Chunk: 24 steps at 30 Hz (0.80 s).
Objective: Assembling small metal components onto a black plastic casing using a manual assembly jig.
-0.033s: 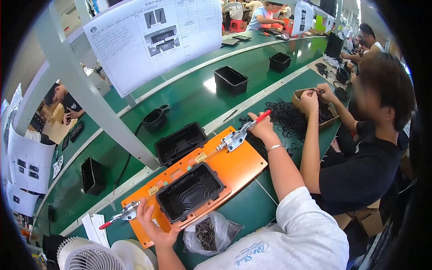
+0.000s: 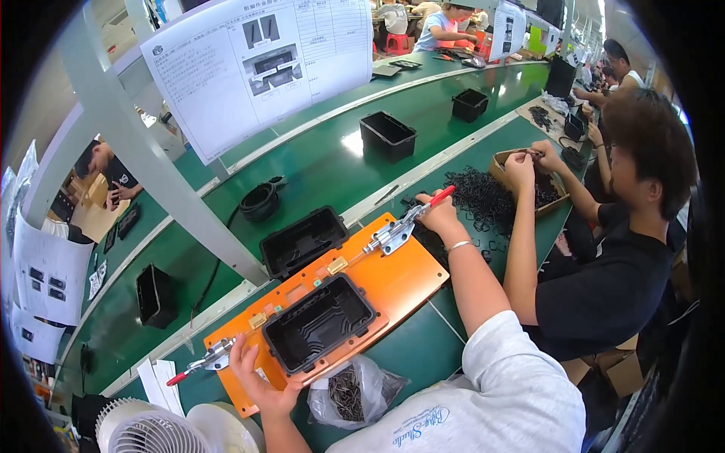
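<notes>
Green surface; right of the black box, right hand seemingly grips a red handle; left of it, left hand spreads, ungripping — handle slip could jolt the box.

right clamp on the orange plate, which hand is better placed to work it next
Right, most likely: the right hand is at the red handle of that clamp, while the left hand is toward the other end of the orange plate, beside the open black box.
</notes>
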Tool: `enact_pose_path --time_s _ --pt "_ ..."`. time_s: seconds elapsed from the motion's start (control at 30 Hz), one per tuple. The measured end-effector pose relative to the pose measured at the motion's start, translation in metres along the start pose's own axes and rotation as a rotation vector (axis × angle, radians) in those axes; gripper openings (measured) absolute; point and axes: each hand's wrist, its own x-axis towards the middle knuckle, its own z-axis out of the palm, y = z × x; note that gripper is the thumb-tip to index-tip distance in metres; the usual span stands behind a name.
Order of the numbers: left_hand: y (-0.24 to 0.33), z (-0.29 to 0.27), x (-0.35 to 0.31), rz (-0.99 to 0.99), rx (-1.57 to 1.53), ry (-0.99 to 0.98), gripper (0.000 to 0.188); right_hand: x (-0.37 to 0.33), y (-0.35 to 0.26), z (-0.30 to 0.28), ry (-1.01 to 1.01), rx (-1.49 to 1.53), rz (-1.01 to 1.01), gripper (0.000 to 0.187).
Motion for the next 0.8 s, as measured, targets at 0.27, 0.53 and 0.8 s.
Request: enact_pose_path --time_s 0.27,0.53,0.8 --pt "-0.002 -0.002 -0.005 -0.031 -0.053 -0.001 0.078 -0.010 0.015 -0.002 0.004 0.384 0.016 0.032" --pt "0.003 -0.003 -0.002 -0.015 -0.029 0.027 0.063 -0.056 0.007 -0.083 -0.002 0.629 -0.047 0.032" --pt "0.068 0.016 0.032 -0.378 -0.537 -0.225 0.035 -0.150 -0.136 -0.152 -0.315 0.881 -0.838 0.034"
